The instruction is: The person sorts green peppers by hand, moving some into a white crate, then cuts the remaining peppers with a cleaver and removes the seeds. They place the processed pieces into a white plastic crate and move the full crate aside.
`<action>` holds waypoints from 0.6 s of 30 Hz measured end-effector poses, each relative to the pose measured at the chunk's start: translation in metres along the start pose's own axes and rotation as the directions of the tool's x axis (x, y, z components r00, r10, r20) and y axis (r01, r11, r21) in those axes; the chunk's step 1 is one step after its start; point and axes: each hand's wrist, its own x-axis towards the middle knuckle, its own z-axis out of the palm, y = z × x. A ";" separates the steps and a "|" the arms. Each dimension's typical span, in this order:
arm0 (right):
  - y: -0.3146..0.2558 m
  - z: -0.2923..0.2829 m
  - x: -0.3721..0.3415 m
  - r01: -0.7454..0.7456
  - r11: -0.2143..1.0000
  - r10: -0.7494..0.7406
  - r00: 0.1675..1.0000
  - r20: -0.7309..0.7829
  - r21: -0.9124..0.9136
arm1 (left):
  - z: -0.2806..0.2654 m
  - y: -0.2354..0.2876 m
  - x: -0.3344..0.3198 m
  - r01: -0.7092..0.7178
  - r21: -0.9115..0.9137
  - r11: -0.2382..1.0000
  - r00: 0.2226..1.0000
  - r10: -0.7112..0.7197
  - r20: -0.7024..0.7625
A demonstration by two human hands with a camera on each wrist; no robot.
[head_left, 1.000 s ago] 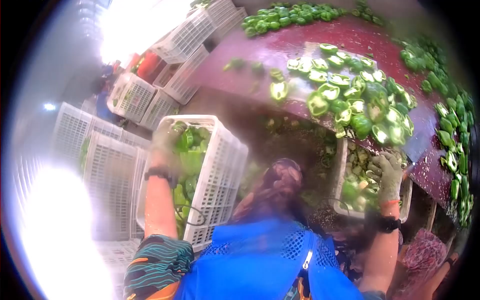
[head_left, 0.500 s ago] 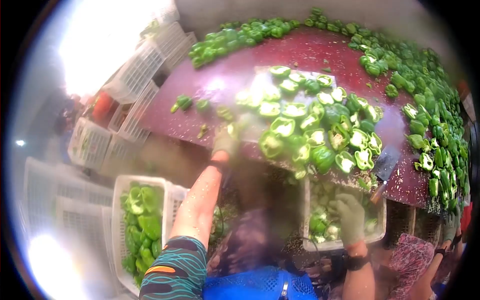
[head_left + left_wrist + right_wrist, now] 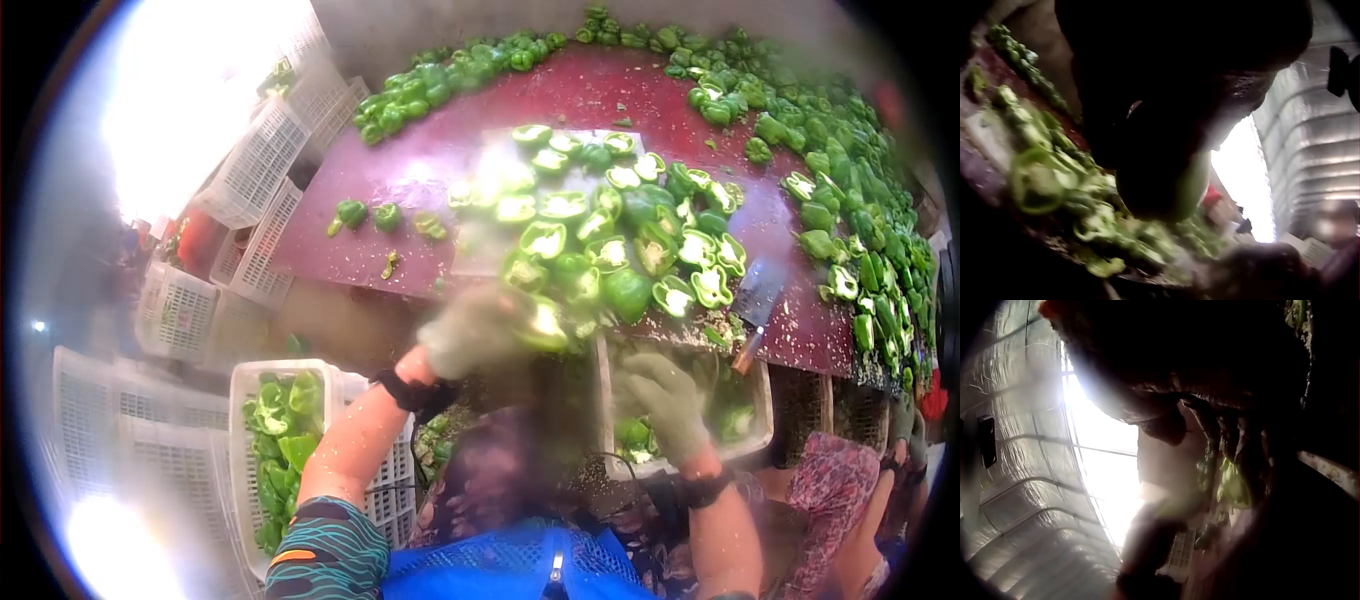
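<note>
My gloved left hand (image 3: 475, 335) is in front of the table's near edge and grips a cut green bell pepper half (image 3: 545, 325), its pale inside showing. In the left wrist view the same pepper half (image 3: 1179, 194) hangs below the dark, shadowed fingers. My gloved right hand (image 3: 665, 400) hovers over a white crate (image 3: 765, 400) with green pepper scraps in it, fingers loosely bent and holding nothing visible. Beside the left hand's work, many halved green peppers (image 3: 610, 255) lie cut side up on a pale board at the table's near side.
A knife with a broad blade (image 3: 765, 285) lies on the red table (image 3: 560, 95), right of the halves. Whole peppers (image 3: 860, 190) heap along its far and right sides. A white crate of peppers (image 3: 335, 400) stands at lower left; another person's arm (image 3: 878, 510) shows at right.
My left hand went from the left crate to the table edge, took a pepper half there and moved right with it. My right hand stays over the scrap crate. The head view swung round.
</note>
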 end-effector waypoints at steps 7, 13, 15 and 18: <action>0.002 0.005 -0.017 -0.068 0.983 0.036 0.982 0.184 0.170 | 0.066 0.094 0.013 -0.072 -0.119 0.990 0.991 0.085 0.105; 0.002 0.004 -0.035 0.237 0.905 -0.227 0.971 -0.070 0.353 | 0.113 0.113 0.018 0.267 -0.792 0.549 0.963 -0.190 0.193; 0.017 0.001 -0.027 0.376 0.925 -0.353 0.905 -0.235 0.056 | 0.119 0.120 0.016 0.347 -0.834 0.429 0.930 -0.272 0.247; 0.027 -0.001 -0.018 0.407 0.907 -0.420 0.877 -0.232 -0.105 | 0.133 0.070 0.018 0.189 -0.516 0.835 0.982 -0.171 0.083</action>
